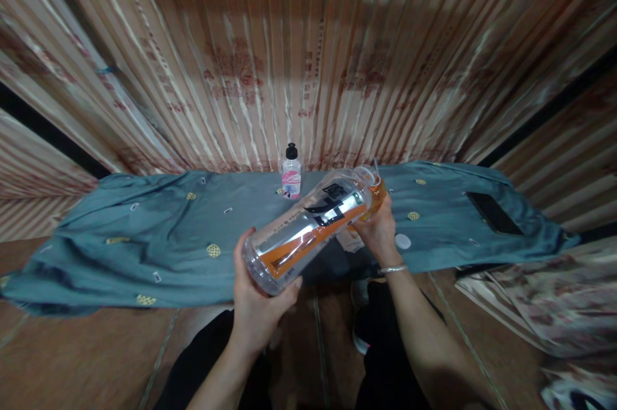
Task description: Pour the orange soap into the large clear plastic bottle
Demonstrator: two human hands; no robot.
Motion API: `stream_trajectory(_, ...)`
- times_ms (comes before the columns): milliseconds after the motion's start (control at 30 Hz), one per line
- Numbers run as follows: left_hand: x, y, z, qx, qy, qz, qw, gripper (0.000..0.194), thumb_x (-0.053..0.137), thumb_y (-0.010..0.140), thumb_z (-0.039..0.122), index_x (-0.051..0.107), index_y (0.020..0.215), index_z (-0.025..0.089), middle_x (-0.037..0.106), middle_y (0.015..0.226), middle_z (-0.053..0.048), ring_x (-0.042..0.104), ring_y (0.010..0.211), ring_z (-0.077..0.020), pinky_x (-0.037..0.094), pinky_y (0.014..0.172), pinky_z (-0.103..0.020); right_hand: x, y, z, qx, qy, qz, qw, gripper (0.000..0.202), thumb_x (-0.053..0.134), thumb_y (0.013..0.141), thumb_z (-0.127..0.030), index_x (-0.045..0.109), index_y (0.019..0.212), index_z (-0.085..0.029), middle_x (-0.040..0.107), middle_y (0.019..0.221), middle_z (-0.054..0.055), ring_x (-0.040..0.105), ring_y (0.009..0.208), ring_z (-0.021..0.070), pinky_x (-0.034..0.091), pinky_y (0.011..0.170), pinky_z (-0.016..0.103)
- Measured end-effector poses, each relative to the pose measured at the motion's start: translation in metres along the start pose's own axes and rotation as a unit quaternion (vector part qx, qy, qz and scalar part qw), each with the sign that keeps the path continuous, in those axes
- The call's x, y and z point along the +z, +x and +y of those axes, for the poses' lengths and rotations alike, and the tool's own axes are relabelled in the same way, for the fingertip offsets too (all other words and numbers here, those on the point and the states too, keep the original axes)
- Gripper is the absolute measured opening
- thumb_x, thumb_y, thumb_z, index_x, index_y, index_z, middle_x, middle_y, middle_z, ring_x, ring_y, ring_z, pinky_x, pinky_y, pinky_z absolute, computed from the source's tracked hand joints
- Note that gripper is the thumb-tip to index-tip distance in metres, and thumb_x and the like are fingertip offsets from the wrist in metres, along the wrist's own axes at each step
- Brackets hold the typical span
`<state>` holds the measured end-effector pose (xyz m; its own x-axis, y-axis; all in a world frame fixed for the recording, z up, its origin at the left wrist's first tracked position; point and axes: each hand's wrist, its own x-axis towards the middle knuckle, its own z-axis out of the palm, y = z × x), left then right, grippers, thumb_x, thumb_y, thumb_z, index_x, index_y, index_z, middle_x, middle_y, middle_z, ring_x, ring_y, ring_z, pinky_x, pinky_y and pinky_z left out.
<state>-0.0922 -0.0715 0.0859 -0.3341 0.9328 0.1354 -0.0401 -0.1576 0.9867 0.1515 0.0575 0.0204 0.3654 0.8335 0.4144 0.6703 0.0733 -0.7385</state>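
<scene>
A large clear plastic bottle with an orange and silver label is tilted, its mouth up to the right. My left hand is wrapped round its base. Near the bottle's mouth, my right hand grips an orange container, partly hidden by the bottle and my fingers. What passes between the two mouths is too small to tell. Behind the big bottle, a small clear bottle with a black cap and pink label stands upright. A white round cap lies just right of my right hand.
A green patterned cloth covers the low table. On its right side lies a black phone. A pale packet is partly hidden under the hands. Striped curtains hang behind, and a bag sits at the lower right.
</scene>
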Motion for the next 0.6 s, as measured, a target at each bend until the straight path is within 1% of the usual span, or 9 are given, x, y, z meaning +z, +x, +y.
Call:
stream_trajectory(100, -0.0002, -0.0001, 0.0002, 0.000, 0.002, -0.004, 1.000, 0.097, 0.092, 0.065, 0.033, 0.042, 0.148, 0.021, 0.069, 0.125, -0.010, 0.075, 0.106, -0.0253, 0.060, 0.095, -0.037, 0.0012, 0.0002, 0.0022, -0.006, -0.003, 0.004, 1.000, 0.103, 0.074, 0.070, -0.072, 0.040, 0.147, -0.013, 0.069, 0.134, 0.024, 0.070, 0.120, 0.0388, 0.059, 0.098, 0.053)
stream_trajectory(200, -0.0005, -0.0001, 0.0001, 0.003, 0.011, -0.003, 1.000, 0.097, 0.092, 0.065, 0.034, 0.043, 0.147, 0.021, 0.068, 0.125, -0.010, 0.074, 0.109, -0.0266, 0.059, 0.099, -0.039, 0.0020, 0.0003, 0.0033, -0.007, -0.006, 0.007, 1.000, 0.103, 0.074, 0.071, -0.073, 0.040, 0.147, -0.014, 0.069, 0.134, 0.023, 0.070, 0.120, 0.0385, 0.059, 0.097, 0.053)
stream_trajectory(367, -0.0009, 0.0001, -0.0009, -0.003, 0.003, -0.004, 1.000, 0.099, 0.093, 0.064, 0.036, 0.043, 0.149, 0.022, 0.068, 0.125, -0.010, 0.074, 0.107, -0.0271, 0.060, 0.096, -0.039, 0.0019, 0.0003, 0.0016, 0.000, -0.007, 0.007, 1.000, 0.101, 0.076, 0.069, -0.068, 0.040, 0.147, -0.013, 0.069, 0.134, 0.024, 0.070, 0.120, 0.0397, 0.059, 0.098, 0.053)
stream_trajectory(467, -0.0012, 0.0003, -0.0019, -0.003, 0.001, -0.005, 1.000, 0.100, 0.094, 0.064, 0.035, 0.043, 0.149, 0.022, 0.068, 0.125, -0.010, 0.074, 0.108, -0.0270, 0.059, 0.098, -0.039, 0.0008, 0.0003, -0.0003, 0.012, -0.005, 0.004, 1.000, 0.102, 0.077, 0.068, -0.064, 0.040, 0.147, -0.012, 0.069, 0.134, 0.024, 0.070, 0.120, 0.0400, 0.059, 0.098, 0.053)
stream_trajectory(600, -0.0014, 0.0005, -0.0025, -0.005, -0.001, -0.006, 1.000, 0.100, 0.093, 0.065, 0.034, 0.042, 0.149, 0.021, 0.068, 0.126, -0.010, 0.073, 0.110, -0.0260, 0.058, 0.100, -0.038, 0.0002, 0.0001, -0.0002, 0.005, -0.004, 0.003, 1.000, 0.098, 0.076, 0.068, -0.064, 0.042, 0.145, -0.013, 0.069, 0.133, 0.023, 0.070, 0.119, 0.0398, 0.059, 0.097, 0.053)
